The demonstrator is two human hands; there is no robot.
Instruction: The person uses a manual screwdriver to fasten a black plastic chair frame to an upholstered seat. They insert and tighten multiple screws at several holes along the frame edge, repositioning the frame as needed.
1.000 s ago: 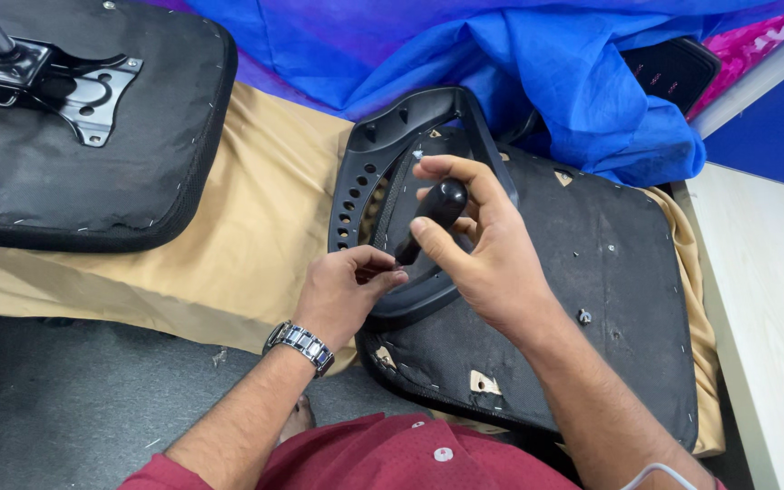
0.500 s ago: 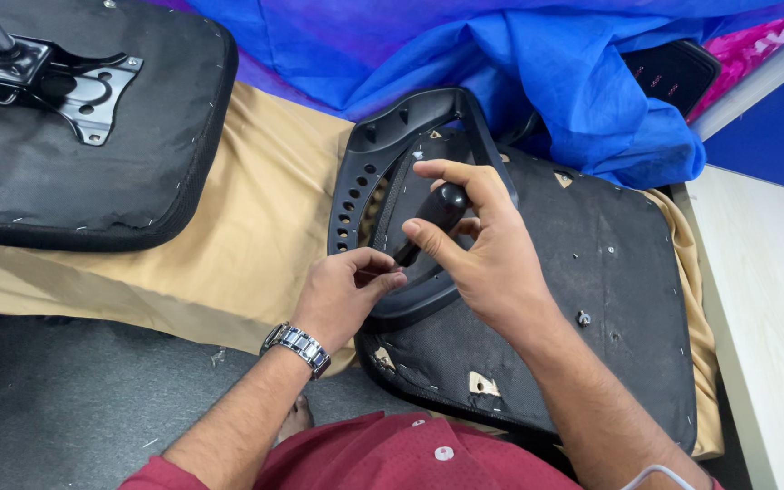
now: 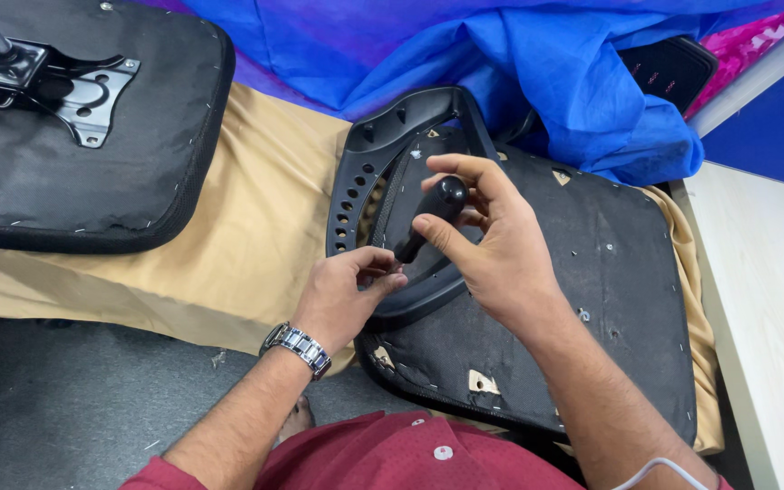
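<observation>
A black chair seat (image 3: 610,308) lies upside down on a tan cloth, with a black plastic armrest frame (image 3: 365,154) lying on its left part. My right hand (image 3: 492,245) grips the rounded black handle of a screwdriver (image 3: 433,213), which points down into the frame. My left hand (image 3: 347,295), with a metal watch on the wrist, pinches at the screwdriver's lower end against the frame's edge. The tip is hidden by my fingers.
A second upturned black seat (image 3: 83,181) with a metal mounting plate (image 3: 74,86) lies at the upper left. Blue fabric (image 3: 519,63) is heaped behind the seat. A tan cloth (image 3: 256,236) covers the work surface. A pale table (image 3: 764,299) stands at the right, grey floor (image 3: 65,399) below.
My right hand's fingers have shifted slightly around the screwdriver handle. The left hand and the seat stay where they were.
</observation>
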